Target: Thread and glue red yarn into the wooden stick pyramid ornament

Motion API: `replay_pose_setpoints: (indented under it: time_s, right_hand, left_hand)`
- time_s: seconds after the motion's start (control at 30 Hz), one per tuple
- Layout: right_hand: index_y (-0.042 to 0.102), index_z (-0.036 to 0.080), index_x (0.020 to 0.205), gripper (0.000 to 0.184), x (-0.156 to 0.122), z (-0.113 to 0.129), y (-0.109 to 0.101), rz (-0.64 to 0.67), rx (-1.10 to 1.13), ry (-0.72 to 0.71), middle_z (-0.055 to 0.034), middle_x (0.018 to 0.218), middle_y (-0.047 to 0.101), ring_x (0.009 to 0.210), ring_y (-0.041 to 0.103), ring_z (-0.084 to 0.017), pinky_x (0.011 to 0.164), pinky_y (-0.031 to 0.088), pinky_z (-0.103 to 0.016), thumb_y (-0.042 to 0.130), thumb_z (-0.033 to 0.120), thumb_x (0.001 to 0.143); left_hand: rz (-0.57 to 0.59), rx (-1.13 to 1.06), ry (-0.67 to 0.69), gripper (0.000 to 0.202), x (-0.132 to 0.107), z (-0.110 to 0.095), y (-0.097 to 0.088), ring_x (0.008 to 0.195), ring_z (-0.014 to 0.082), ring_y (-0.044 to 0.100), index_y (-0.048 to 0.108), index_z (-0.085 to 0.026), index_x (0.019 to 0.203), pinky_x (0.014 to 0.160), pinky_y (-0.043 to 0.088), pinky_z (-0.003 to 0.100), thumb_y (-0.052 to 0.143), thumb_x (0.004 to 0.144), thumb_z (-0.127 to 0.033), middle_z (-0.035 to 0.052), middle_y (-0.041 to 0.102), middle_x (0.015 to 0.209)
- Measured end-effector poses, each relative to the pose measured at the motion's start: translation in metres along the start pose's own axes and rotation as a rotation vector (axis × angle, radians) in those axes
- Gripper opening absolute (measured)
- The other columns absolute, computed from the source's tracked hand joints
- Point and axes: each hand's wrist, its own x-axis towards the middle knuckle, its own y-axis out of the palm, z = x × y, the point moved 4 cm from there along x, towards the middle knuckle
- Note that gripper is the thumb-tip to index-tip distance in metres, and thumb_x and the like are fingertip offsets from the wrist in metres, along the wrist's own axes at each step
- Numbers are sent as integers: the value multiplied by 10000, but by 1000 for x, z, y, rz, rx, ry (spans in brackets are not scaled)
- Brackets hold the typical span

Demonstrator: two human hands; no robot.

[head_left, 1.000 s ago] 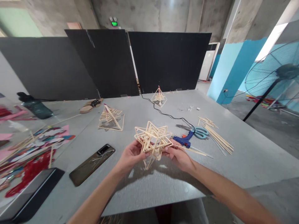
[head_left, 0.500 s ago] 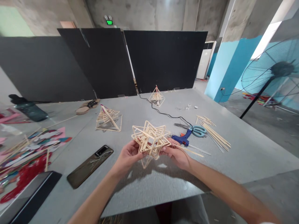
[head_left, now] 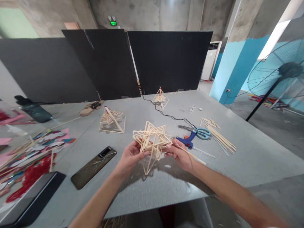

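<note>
A star-shaped frame of thin wooden sticks (head_left: pixel 152 139) is held above the grey table (head_left: pixel 237 158), its lower point almost touching the surface. My left hand (head_left: pixel 129 155) grips its left side with curled fingers. On the other side, my right hand (head_left: pixel 179 153) pinches the frame's edge, and a loose stick (head_left: pixel 192 155) runs out from under those fingers. Two smaller stick pyramids stand farther back, one (head_left: pixel 112 119) at the left and one (head_left: pixel 161 98) near the black panels.
A blue glue gun (head_left: pixel 187 141) with a black cord, scissors (head_left: pixel 201 133) and a bundle of sticks (head_left: pixel 219 136) lie to the right. A phone (head_left: pixel 93 167), a dark tablet (head_left: pixel 33 198) and coloured paper scraps (head_left: pixel 30 155) lie left. A standing fan (head_left: pixel 280 76) is at the right.
The star frame has been turned and tipped slightly between my hands, so its lower point now hangs further down. Both hands keep their grip.
</note>
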Motion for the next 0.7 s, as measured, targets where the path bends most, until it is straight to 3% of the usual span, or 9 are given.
replay_pose_setpoints:
  time_s: [0.1, 0.27, 0.5, 0.7]
  right_hand:
    - [414, 268, 740, 567, -1, 3, 2, -10, -8, 2, -15, 898, 755, 898, 780, -252, 730, 552, -354, 969, 377, 702]
    - [416, 259, 749, 574, -1, 4, 3, -6, -3, 32, -40, 1049, 794, 896, 783, -238, 686, 532, -327, 971, 397, 705]
    - [428, 244, 754, 559, 2, -2, -5, -33, 29, 11, -2, 903, 762, 721, 686, -155, 587, 429, -255, 968, 389, 735]
    - [498, 237, 760, 511, 3, -5, -8, -47, -1, 35, 10, 788, 720, 647, 603, -137, 538, 416, -238, 962, 450, 731]
  left_hand:
    - [-13, -4, -22, 593, -1, -1, 1, 1061, 288, 789, 732, -213, 1192, 953, 641, 422, 991, 709, -441, 113, 813, 1167]
    - [-4, -66, -72, 640, 1, -4, 2, 1033, 310, 799, 717, -196, 1199, 852, 664, 397, 987, 699, -490, 134, 812, 1177]
    - [-64, -189, -152, 580, 1, -5, -1, 888, 192, 786, 747, -171, 1090, 777, 647, 238, 1014, 673, -474, 89, 823, 1072]
    - [-78, -260, -167, 450, 1, -7, 1, 831, 208, 778, 774, -140, 1028, 721, 650, 249, 988, 697, -357, 104, 823, 1001]
